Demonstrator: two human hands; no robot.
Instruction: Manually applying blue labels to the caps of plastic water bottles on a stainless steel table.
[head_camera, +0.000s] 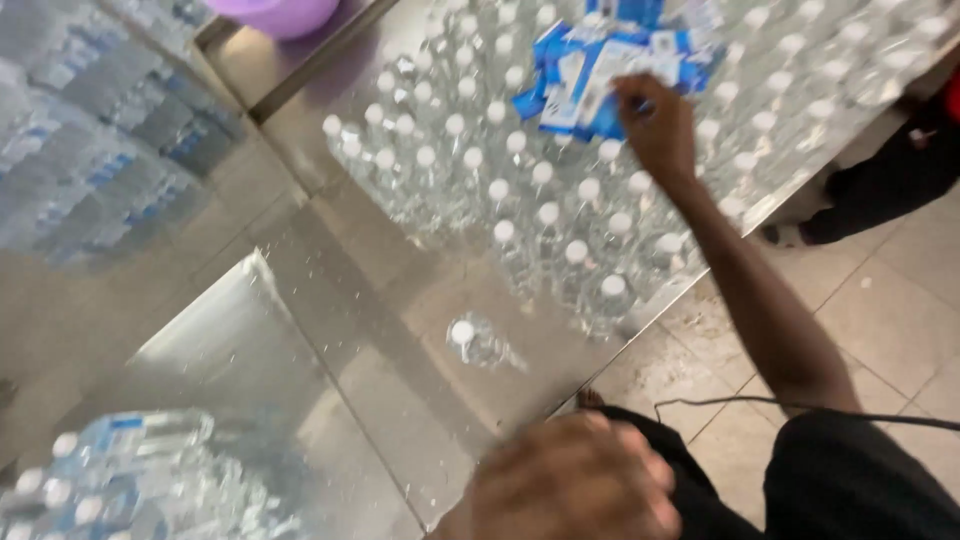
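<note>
Nearest you: your left hand (575, 480), blurred, loosely curled; grip cannot be told. Your right hand (655, 125), outstretched, fingertips closed on the blue-and-white label stack (610, 70) lying atop the white-capped bottles (560, 200). Beneath that hand, most bottles look bare; labelling seems barely begun. One lone bottle (470, 340) stands between your hands on the steel table (350, 300).

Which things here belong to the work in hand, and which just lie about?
In use: right hand on the blue-and-white labels; capped clear bottles crowded beneath; steel table.
Lying about: lone bottle; purple basin; wrapped bottle pack.
</note>
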